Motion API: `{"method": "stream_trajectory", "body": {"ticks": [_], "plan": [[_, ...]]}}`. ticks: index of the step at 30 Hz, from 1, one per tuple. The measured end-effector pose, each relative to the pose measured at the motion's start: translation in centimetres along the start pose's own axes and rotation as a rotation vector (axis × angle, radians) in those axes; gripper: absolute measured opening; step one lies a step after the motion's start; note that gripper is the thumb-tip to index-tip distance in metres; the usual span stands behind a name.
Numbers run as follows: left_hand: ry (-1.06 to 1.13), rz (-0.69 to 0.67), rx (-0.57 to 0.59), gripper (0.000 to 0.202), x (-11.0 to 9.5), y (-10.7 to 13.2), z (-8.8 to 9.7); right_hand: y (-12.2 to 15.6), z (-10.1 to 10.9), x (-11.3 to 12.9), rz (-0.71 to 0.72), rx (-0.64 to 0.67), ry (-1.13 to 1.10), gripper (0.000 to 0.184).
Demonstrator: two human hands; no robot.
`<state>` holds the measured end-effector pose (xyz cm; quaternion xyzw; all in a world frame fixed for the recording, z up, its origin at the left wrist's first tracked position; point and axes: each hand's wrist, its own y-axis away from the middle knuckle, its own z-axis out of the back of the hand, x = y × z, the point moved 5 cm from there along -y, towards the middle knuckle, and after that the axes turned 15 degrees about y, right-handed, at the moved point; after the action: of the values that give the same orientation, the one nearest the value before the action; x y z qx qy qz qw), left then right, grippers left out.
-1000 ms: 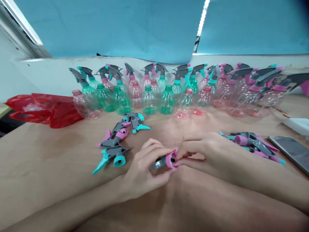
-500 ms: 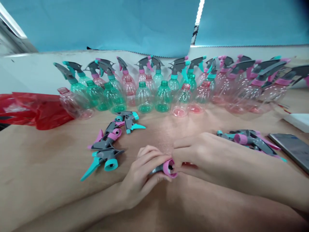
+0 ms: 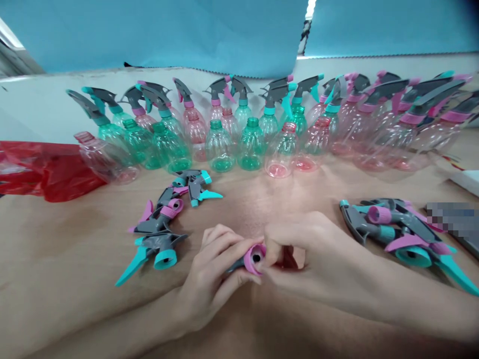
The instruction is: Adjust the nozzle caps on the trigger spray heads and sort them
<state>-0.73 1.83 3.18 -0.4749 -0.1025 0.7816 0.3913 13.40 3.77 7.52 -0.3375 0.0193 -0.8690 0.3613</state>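
Note:
My left hand (image 3: 211, 271) is wrapped round a grey trigger spray head (image 3: 236, 264) with a pink collar. The collar's open end faces me and to the right, showing a dark hole in the middle. Against the collar's right edge, my right hand (image 3: 318, 254) is closed, thumb and fingertips drawn together; whatever they pinch, if anything, is too small or hidden to make out. Left of my hands lie several loose spray heads (image 3: 155, 244), grey with pink or turquoise parts. Another pile of spray heads (image 3: 404, 229) lies beyond my right wrist.
Along the back wall stand rows of clear pink and green bottles (image 3: 251, 147), some with spray heads on and some open-necked. A red plastic bag (image 3: 56, 172) lies at the left. A flat dark device (image 3: 458, 227) rests at the right edge.
My right forearm has swung lower, uncovering more of the right-hand pile. The right fingers stay at the collar, and the spray head has shifted slightly left in view.

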Motion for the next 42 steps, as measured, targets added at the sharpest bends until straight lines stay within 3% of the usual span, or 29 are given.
{"method": "stream_trajectory", "body": {"ticks": [4,9,17,27,30,36,39,42], "plan": [[-0.036,-0.007,-0.016,0.030,0.2,0.0,0.0,0.2,-1.0,-1.0,-0.293,0.090,-0.201,0.019],[-0.085,0.005,-0.019,0.025,0.2,0.3,0.1,0.5,-1.7,-1.4,-0.420,0.158,-0.323,0.013],[-0.128,0.012,-0.026,0.025,0.4,0.1,0.2,0.5,-1.8,-0.9,-0.267,0.023,-0.246,0.023],[-0.183,-0.028,-0.036,0.021,-0.1,0.3,0.0,0.4,-2.1,-1.5,-0.321,0.050,-0.181,0.019],[-0.168,-0.030,-0.033,0.020,-0.1,0.2,-0.1,0.4,-2.0,-1.4,-0.305,0.030,0.006,0.016],[-0.213,-0.007,-0.023,0.024,0.0,0.1,-0.3,1.0,-1.4,0.3,-0.171,-0.219,0.558,0.009],[-0.233,-0.021,-0.052,0.024,-0.2,0.0,-0.3,1.3,-1.9,0.6,-0.086,-0.198,0.624,0.017],[-0.229,-0.028,-0.071,0.022,-0.2,0.0,-0.3,1.3,-1.8,0.3,-0.093,-0.214,0.593,0.017]]}}
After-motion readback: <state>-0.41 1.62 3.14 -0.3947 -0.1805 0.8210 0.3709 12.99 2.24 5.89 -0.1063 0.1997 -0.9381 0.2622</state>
